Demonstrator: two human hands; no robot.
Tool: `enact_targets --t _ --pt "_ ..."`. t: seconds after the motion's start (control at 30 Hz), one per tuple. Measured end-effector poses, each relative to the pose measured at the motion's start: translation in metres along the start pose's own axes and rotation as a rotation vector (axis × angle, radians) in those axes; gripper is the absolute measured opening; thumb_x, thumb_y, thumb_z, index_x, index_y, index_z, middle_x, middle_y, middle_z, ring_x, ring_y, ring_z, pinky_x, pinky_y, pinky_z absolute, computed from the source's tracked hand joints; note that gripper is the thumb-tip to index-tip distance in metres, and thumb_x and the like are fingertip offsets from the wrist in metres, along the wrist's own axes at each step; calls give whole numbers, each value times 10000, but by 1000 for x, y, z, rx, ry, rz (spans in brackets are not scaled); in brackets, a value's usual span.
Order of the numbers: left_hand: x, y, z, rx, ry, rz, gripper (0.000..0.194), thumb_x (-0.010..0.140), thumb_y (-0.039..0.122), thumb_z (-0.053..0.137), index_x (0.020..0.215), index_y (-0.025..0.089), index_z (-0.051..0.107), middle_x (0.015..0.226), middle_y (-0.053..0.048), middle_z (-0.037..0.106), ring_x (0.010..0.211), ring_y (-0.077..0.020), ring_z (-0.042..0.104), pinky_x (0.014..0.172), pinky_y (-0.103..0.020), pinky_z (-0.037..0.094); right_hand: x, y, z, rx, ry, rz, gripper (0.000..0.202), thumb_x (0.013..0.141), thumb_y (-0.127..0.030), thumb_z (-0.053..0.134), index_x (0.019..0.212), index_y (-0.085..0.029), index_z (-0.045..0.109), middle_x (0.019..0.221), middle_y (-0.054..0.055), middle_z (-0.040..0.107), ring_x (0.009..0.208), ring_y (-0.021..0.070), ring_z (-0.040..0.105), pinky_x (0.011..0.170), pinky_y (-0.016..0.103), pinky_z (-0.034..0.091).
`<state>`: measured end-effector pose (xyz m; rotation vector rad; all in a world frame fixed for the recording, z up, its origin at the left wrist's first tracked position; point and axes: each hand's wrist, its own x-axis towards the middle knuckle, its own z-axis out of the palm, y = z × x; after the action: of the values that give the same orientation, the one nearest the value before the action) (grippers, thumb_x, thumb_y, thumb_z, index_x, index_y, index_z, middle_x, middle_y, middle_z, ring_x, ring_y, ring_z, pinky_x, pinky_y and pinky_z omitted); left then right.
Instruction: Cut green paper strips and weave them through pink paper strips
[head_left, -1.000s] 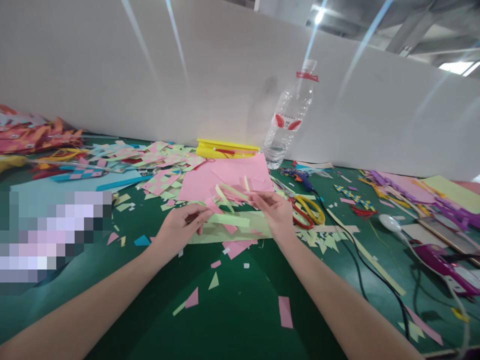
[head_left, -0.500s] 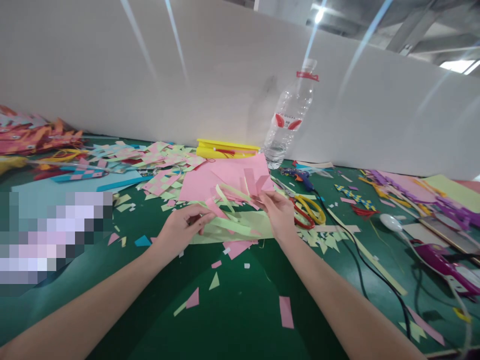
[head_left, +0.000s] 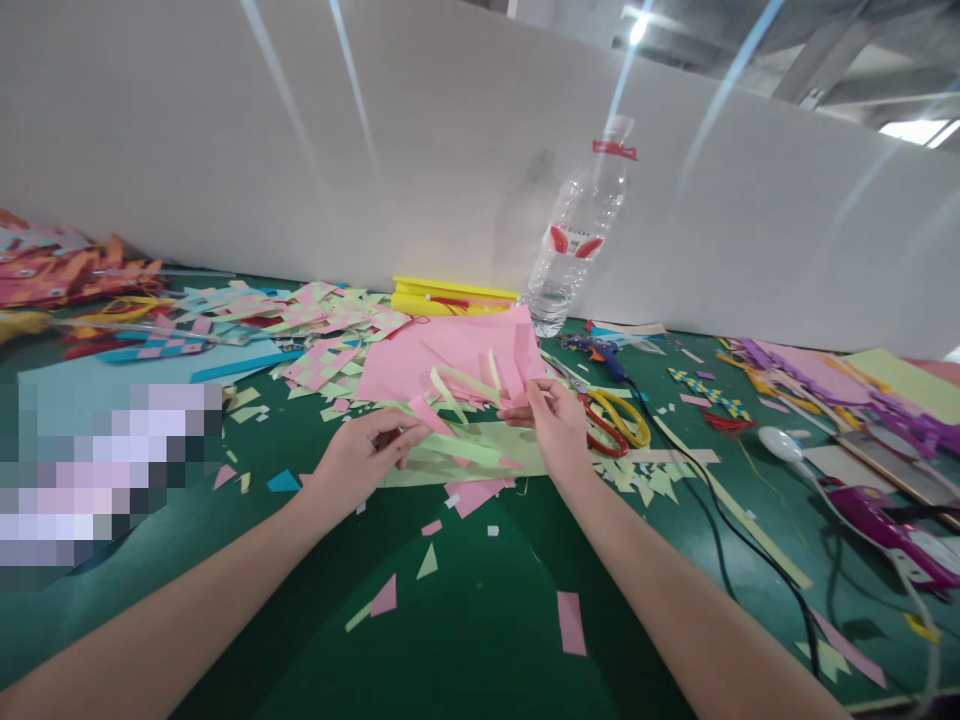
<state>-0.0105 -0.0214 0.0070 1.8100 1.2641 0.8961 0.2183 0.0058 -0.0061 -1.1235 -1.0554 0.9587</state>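
Note:
Pink and pale green paper strips (head_left: 469,449), partly interlaced, span the space between my hands at the middle of the green table. My left hand (head_left: 371,445) pinches their left end, by a short pink strip (head_left: 430,414). At the right end, my right hand (head_left: 553,418) has its fingertips closed on an upright pink strip (head_left: 521,360). Several loose strip ends stick up between the hands. Below the strips lies a flat pale green sheet (head_left: 529,450), and behind them a larger pink sheet (head_left: 390,365).
Scissors with red and yellow handles (head_left: 626,418) lie right of my right hand, near a blue glue gun (head_left: 607,358) with a black cable. A tilted plastic bottle (head_left: 574,245) leans at the wall (head_left: 300,150). Woven paper pieces (head_left: 322,320) are piled back left.
The pink strip at my right hand has swung more upright, and the right fingers have shifted slightly around it. My left hand has stayed in nearly the same place.

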Motion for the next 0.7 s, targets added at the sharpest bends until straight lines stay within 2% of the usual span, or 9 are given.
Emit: enact_targets --t 0.17,0.3,0.5,0.7 --pt "0 3 0 9 9 -8 360 796 523 502 800 198 657 594 -11 552 487 -134 455 465 -235 341 0 0 0 -15 -21 -20 297 736 -441 618 841 -177 531 573 -23 643 511 165 675 476 246 547" --pt "0 5 0 -16 12 -13 364 773 535 529 798 195 657 694 -30 609 486 -124 475 461 -231 359 2 2 0 -3 -23 -48 291 705 -419 662 825 -174 560 578 -16 649 534 167 675 542 275 564" --pt "-1 10 0 -23 26 -16 403 762 564 531 821 193 678 539 0 567 435 -124 461 419 -221 331 4 7 -2 4 -8 -76 289 639 -345 729 828 -180 585 738 20 694 684 178 685 674 321 572" --pt "0 3 -1 -30 13 -35 401 782 560 519 893 214 689 559 -7 608 442 -133 463 407 -221 316 5 4 -4 62 22 -93 304 638 -267 716 897 -193 573 956 59 708 875 183 667 771 332 554"
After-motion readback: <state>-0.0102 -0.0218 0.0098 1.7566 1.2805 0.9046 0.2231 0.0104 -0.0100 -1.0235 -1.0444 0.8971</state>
